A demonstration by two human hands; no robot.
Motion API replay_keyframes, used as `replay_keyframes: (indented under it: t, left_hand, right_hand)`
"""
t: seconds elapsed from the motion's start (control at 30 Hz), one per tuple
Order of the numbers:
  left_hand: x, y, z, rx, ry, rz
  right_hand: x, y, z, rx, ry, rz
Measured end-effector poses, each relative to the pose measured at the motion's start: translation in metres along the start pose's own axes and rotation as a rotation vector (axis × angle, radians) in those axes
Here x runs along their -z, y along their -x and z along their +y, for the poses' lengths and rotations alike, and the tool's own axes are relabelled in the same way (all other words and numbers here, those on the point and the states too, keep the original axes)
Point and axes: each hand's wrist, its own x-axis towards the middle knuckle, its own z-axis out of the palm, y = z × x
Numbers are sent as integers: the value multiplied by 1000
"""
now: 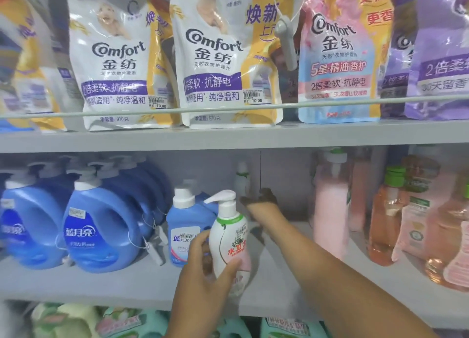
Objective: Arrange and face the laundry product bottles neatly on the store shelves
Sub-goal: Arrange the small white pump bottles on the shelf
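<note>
My left hand [206, 266] grips a white pump bottle [229, 236] with a green and pink label, standing upright near the front of the middle shelf [127, 284]. My right hand [261, 200] reaches deep into the shelf behind it, fingers spread and blurred, close to a second white pump bottle [242, 178] at the back wall. I cannot tell whether it touches that bottle. A small blue bottle [186, 226] with a white cap stands just left of the held bottle.
Large blue detergent jugs [101, 228] fill the left of the middle shelf. Pink bottles [330, 205] and orange bottles [388, 218] stand on the right. Comfort softener pouches [223, 58] line the upper shelf behind a rail. Green jugs [127, 322] sit below.
</note>
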Motion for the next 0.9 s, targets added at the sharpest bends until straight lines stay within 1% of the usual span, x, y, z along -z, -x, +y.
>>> replay_keyframes:
  t: [0.07,0.13,0.27,0.33,0.4,0.47,0.57,0.63,0.67,0.7,0.8,0.9]
  left_hand:
    - [15,-1,-4,2,-19,-4]
    - [28,-3,-14,39,-25,7]
    - [33,-12,-19,78,-53,-42]
    - [35,-14,-25,67,-26,-64]
    - [36,-14,-24,62,-4,-110]
    - [39,-15,-23,76,25,-148]
    - [43,-18,-26,78,70,-195]
    - [40,-20,-28,73,102,-204]
    - [40,-19,-28,73,114,-216]
    - [41,-19,-28,71,124,-234]
    - [45,-22,-33,61,112,-273]
    - [46,-22,-34,61,126,-287]
  right_hand:
    - [-14,-22,-9,44,52,16]
    - [-27,-34,-11,75,91,51]
    - [-39,-38,-5,134,157,185]
    - [-37,-32,-4,135,215,199]
    - [-30,-15,0,92,283,183]
    - [-23,7,8,75,237,189]
    - [-10,52,21,78,48,240]
    - [0,78,29,114,-109,187]
    - [4,89,32,132,-141,157]
    - [6,99,33,149,-147,155]
    - [12,123,36,165,-136,243]
    - [28,153,36,117,-134,277]
